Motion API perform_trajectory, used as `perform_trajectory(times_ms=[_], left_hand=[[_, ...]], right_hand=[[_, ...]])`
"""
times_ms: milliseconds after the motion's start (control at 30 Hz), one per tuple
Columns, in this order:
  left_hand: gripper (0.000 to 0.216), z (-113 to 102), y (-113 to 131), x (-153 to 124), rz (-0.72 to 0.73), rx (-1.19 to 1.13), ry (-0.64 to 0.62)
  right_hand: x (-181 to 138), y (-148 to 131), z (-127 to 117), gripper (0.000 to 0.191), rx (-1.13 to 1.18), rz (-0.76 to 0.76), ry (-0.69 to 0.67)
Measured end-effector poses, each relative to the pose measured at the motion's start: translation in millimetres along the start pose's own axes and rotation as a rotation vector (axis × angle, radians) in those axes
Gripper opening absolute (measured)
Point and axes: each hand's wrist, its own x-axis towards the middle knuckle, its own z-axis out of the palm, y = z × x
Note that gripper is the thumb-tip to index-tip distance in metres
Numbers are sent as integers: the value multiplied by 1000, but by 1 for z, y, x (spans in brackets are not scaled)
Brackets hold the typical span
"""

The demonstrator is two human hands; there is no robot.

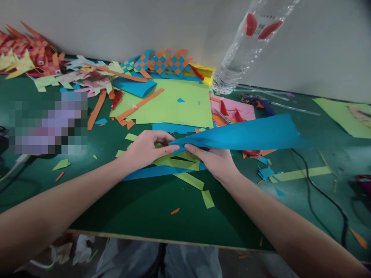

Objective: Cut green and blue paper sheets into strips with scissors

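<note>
A folded sheet of blue paper (249, 133) is held up over the table, its broad end stretching out to the right. My left hand (150, 146) pinches its narrow left end between thumb and fingers. Close beside it, my right hand (213, 158) grips the same sheet from below, thumb on the near edge. Under both hands lie green paper strips (189, 180) and a long blue strip (156, 173). Behind them rests a stack of light green paper (176, 104) with an orange strip (145, 102) across it.
Woven paper fish (159, 63) lean along the wall, with more at the far left (37, 54). A clear plastic bottle (243, 50) stands tilted behind the paper. Scissors (223, 116) lie near red tassels. A black cable (315, 189) crosses the right side; paper scraps are scattered around.
</note>
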Motion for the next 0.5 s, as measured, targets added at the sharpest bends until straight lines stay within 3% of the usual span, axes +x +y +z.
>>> perform_trajectory(times_ms=[167, 333, 500], left_hand=[[33, -2, 4, -1, -18, 33, -51], [30, -2, 4, 0, -25, 31, -50], [28, -2, 3, 0, -41, -3, -60]], right_hand=[[0, -2, 0, 29, -8, 11, -2], [3, -3, 1, 42, 133, 87, 11], [4, -2, 3, 40, 229, 98, 53]])
